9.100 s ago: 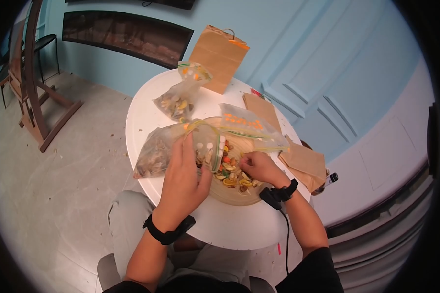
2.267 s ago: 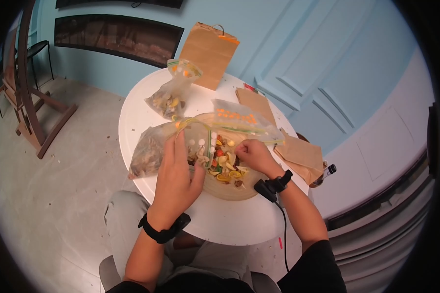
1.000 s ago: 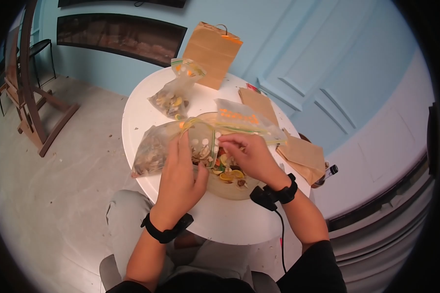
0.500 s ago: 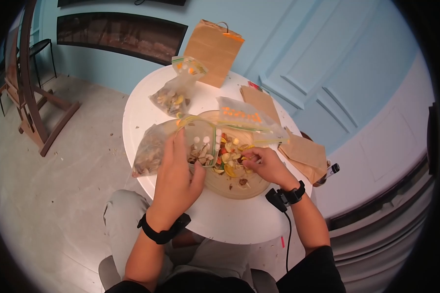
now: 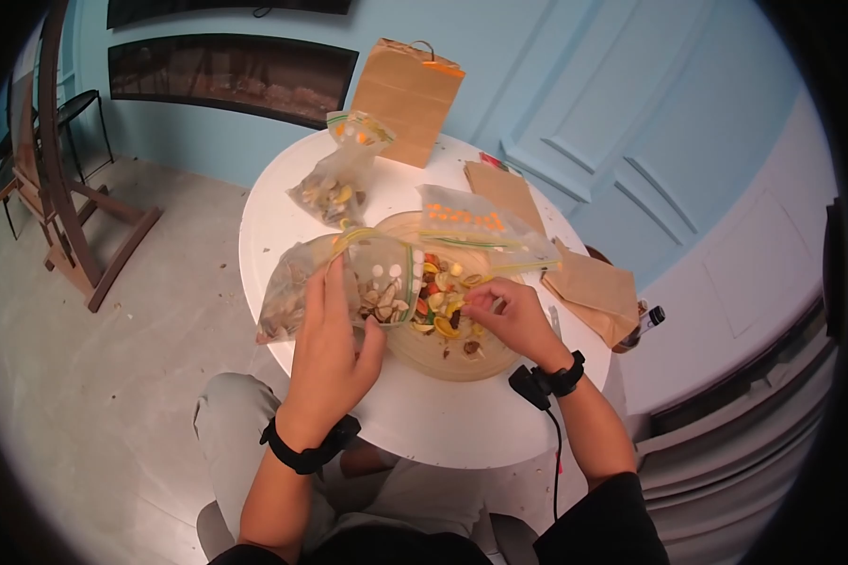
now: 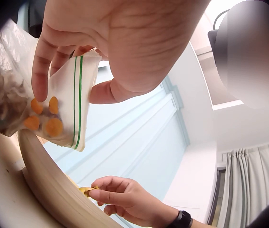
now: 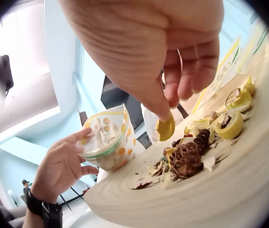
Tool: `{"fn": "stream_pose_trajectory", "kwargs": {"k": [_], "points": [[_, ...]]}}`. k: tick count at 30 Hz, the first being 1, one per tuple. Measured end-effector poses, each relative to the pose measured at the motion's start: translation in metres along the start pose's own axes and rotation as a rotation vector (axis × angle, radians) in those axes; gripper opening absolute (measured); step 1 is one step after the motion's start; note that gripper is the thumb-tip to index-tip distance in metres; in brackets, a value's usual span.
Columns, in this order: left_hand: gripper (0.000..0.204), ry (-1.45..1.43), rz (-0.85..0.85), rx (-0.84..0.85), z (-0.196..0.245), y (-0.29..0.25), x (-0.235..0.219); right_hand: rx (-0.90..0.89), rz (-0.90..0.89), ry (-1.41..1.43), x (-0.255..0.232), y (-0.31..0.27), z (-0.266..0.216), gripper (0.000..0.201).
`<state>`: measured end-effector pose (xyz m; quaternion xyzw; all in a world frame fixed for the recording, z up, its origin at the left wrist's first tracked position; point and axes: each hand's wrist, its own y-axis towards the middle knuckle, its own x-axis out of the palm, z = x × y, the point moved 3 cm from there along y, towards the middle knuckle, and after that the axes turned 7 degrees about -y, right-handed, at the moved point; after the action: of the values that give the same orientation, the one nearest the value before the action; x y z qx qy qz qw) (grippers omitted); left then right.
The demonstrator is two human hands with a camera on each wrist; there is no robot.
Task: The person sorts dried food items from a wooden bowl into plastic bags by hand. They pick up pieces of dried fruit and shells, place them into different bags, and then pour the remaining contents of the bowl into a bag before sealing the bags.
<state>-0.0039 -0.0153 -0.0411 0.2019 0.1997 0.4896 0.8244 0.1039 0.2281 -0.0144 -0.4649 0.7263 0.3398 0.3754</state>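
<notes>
Left hand loosely spread, the right hand's grip pinches a curved yellow dried-looking slice, probably light and brittle, best held by its edge.

White rounded counter; centre, pale wooden tray; left, filled open zip bag; behind it, second filled zip bag; far edge, upright paper bag; right edge, folded brown paper

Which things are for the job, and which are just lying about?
Seem part of the job:
dotted clear plastic zip bag
rounded yellow piece
mixed brown and yellow bits
round pale wooden tray

Seem just lying about:
standing brown paper bag with handle
flat brown paper
black-capped bottle
brown wooden easel-like stand
</notes>
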Motion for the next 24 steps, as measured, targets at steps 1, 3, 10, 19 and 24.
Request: {"fn": "stream_pose_trajectory", "kwargs": {"k": [1, 3, 10, 19, 24], "points": [[0.069, 0.019, -0.003, 0.015, -0.002, 0.0, -0.001, -0.021, -0.008, -0.025, 0.0, -0.001, -0.004, 0.014], [0.069, 0.047, 0.0, 0.038, -0.003, 0.0, -0.003, -0.115, 0.024, -0.094, 0.003, -0.002, -0.008, 0.012], [0.072, 0.092, 0.013, 0.079, -0.005, 0.001, 0.0, -0.193, 0.187, -0.25, -0.003, -0.004, -0.018, 0.015], [0.069, -0.038, 0.025, -0.056, 0.003, 0.005, -0.003, 0.127, -0.018, -0.243, 0.002, 0.008, 0.009, 0.018], [0.069, 0.125, 0.066, 0.105, -0.003, 0.007, -0.001, -0.266, -0.136, -0.261, 0.025, 0.017, 0.004, 0.017]]}}
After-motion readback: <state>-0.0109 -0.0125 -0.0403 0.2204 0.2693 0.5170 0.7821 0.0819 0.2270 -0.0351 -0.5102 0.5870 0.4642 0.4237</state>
